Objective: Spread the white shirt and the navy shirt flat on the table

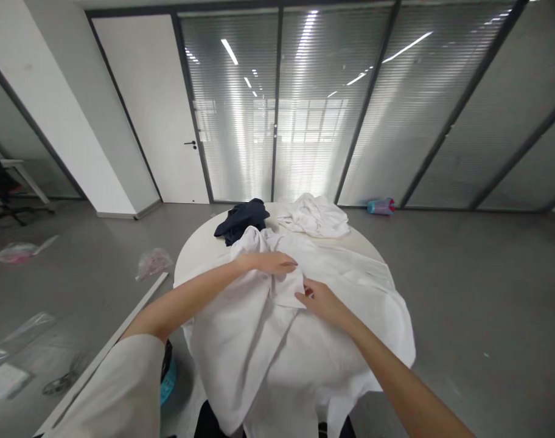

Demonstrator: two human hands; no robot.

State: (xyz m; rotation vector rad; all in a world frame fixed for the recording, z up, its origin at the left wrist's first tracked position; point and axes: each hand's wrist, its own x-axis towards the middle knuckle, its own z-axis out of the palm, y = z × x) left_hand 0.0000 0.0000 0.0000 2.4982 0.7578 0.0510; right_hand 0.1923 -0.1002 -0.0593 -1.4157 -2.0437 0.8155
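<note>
A person's two bare arms reach forward over a round white worktop (195,249) draped with a large white shirt (314,316), which hangs over the near edge. The left hand (268,263) lies flat on the shirt, fingers pressed together, pinning a raised fold. The right hand (321,301), just nearer than the left, pinches a folded edge of the shirt's fabric between thumb and fingers. By the look of it, the work is at the smoothing and first-fold stage; the next move would call for holding the fold steady while the loose cloth is drawn across. Beyond the shirt, at the far side of the worktop, lie a dark navy garment (241,220) and a crumpled white garment (314,216).
</note>
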